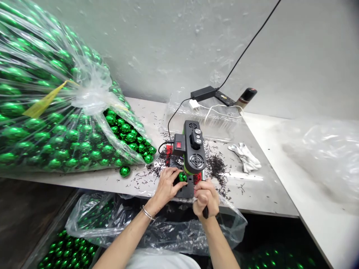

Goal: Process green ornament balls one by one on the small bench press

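Note:
Finger and thumb of my left hand [168,184] are closed around a shiny green ball [183,176], which rests on the black base plate [185,192] of a small bench machine [195,149]. My right hand [206,198] is wrapped round a black-ended lever handle [205,213] at the machine's right front. A red switch sits on the black box at the machine's left. Red patches show on both sides of the base. Another green ball [125,171] lies loose on the table, left of my left hand.
A big clear bag [92,95] of green balls fills the left, torn open toward the machine. Small dark bits [215,170] litter the table [260,194]. White gloves [246,157], a plastic tray [218,125], a power adapter [203,93] and a bottle [246,98] lie around. Below hangs an open plastic bag [179,233].

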The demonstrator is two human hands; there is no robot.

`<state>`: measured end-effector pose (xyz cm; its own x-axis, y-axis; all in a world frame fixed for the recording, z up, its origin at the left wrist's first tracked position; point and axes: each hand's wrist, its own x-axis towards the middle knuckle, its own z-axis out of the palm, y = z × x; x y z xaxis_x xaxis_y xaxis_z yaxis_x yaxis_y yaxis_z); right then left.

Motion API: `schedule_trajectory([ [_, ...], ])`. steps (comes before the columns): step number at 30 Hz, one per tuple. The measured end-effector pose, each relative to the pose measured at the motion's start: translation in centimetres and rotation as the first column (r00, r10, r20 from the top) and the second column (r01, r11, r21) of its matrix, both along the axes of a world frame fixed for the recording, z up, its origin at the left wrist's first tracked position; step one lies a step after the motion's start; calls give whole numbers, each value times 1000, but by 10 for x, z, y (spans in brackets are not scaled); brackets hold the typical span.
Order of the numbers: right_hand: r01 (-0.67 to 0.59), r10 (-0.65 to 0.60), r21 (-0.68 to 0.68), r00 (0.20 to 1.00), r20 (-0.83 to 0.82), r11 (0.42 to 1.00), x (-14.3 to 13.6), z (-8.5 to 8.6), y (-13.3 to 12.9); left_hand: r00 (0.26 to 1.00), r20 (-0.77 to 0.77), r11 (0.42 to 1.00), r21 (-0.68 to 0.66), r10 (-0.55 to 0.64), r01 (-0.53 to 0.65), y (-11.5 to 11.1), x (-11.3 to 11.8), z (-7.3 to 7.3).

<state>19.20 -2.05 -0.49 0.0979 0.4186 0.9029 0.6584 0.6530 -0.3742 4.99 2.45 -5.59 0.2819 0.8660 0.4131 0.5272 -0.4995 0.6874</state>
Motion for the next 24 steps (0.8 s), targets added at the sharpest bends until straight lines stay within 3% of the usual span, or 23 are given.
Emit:
schedule_trajectory([
  [6,9,-7,45,999,-34,999,-1,-16,4,1000,18,1000,-10,-6,6,0,0,1],
  [10,10,-8,44,999,-47,999,-1,-18,4,1000,25,1000,-18,-15,15,1,0,2],
  [17,-4,4,2,997,77,1000,2,-17,4,997,77,1000,-12,-21,22,1,0,-2],
  [20,-11,11,2,997,81,1000,1,-3,2,995,104,999,-29,-15,18,3,2,-3],
  [24,-43,41,-73,999,-32,996,-1,40,-2,986,166,996,-82,-9,23,0,1,2],
])
